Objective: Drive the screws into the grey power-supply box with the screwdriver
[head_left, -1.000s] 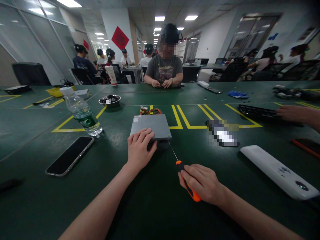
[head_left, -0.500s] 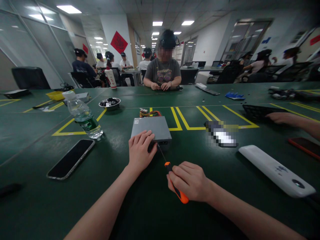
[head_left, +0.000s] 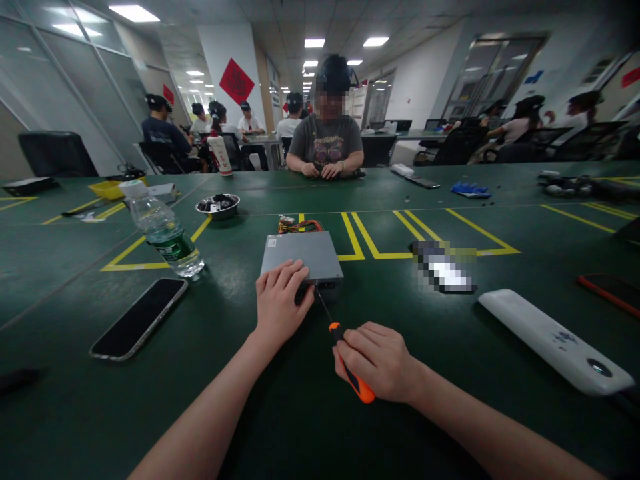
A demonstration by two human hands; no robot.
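A grey metal computer power supply [head_left: 311, 251] lies on the green table in front of me, its bundle of coloured wires [head_left: 303, 226] at the far side. My left hand [head_left: 281, 300] holds its near left corner, fingers across the top and thumb down by the front face. In my right hand [head_left: 377, 360] is an orange and black screwdriver [head_left: 365, 392], the fingers wrapped round its handle. Its thin shaft slants up to the near face, close to my left thumb and the socket. The tip's exact seat is too small to make out.
Left of me are a water bottle [head_left: 173, 243], a phone [head_left: 140, 319] and a metal bowl of small parts [head_left: 218, 207]. To the right lie a blurred-out device [head_left: 445, 268], a long white device [head_left: 555, 340] and a red-edged phone [head_left: 610, 293]. A person [head_left: 325, 143] sits opposite.
Another person's hand at the right edge has left the view, and the dark mesh-like thing it held has moved right, almost out of view. My hands, the screwdriver and the power supply look nearly unchanged.
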